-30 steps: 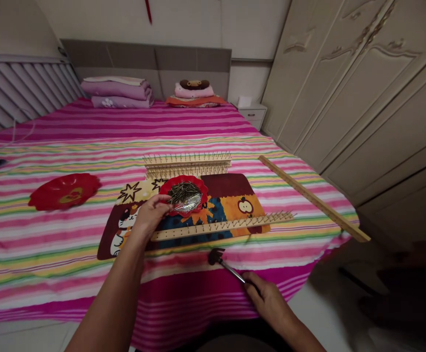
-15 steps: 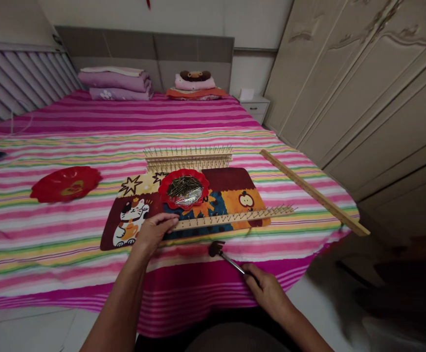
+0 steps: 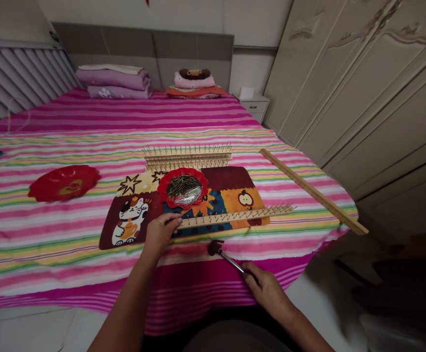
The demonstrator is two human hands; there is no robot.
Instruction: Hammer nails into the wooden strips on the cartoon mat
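My left hand (image 3: 161, 231) is closed in a pinch at the near left end of a wooden strip (image 3: 231, 218) with a row of nails standing along it. A thin dark nail seems to show at the fingertips, mostly hidden by them. My right hand (image 3: 262, 284) grips the handle of a claw hammer (image 3: 215, 248), whose dark head is held low just in front of the strip. Behind the strip, a red scalloped dish (image 3: 164, 193) holds many loose nails (image 3: 184, 187). Under the strip and dish lies a patterned mat (image 3: 220, 178) with a cat picture.
More nail-studded strips (image 3: 189, 159) lie behind the dish. A bare wooden strip (image 3: 311, 190) lies slanted at the bed's right edge. Another red dish (image 3: 64, 183) sits at the left. Striped sheet (image 3: 69, 264) covers the bed; a wardrobe (image 3: 374, 98) stands to the right.
My left hand has shifted slightly right along the strip, covering a bit more of its end. The hammer and my right hand stay almost where they were.
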